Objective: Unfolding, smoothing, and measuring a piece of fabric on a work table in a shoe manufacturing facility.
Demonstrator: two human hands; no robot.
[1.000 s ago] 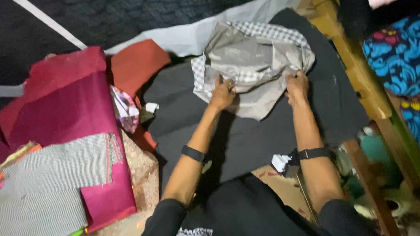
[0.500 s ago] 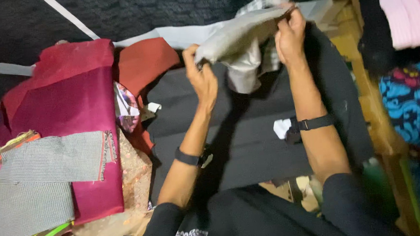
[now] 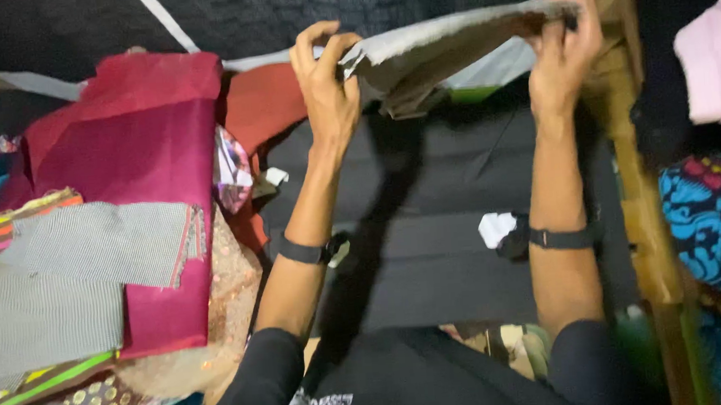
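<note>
**Both hands holding a grey cloth up over the dark sheet**

You are holding a grey cloth (image 3: 451,48) stretched between both hands, lifted clear of the dark sheet (image 3: 446,222) that is covering the work surface. The cloth is hanging above the sheet's far edge, seen nearly edge-on, so its pattern and full shape are hard to make out; a fold is sagging beneath it near the middle.

Your left hand (image 3: 327,82) is pinching the cloth's left end, fingers curled closed over the edge with the thumb behind. Your right hand (image 3: 566,53) is gripping the right end the same way, fingers closed down on the fabric; the cloth is hiding the fingertips there.

Each wrist is wearing a dark band. A small white scrap (image 3: 496,228) is lying on the sheet just beside your right wrist, partly hidden by the forearm.

Along the sheet's left edge a magenta fabric (image 3: 139,184) is lying in a pile, with a grey striped piece (image 3: 77,264) resting on top of it and an orange-red cloth (image 3: 261,104) behind. A wooden frame (image 3: 635,200) is running along the right edge. Beyond it a blue floral fabric (image 3: 717,220) and a pink one (image 3: 719,67) are being cut off by the picture's edge.
</note>
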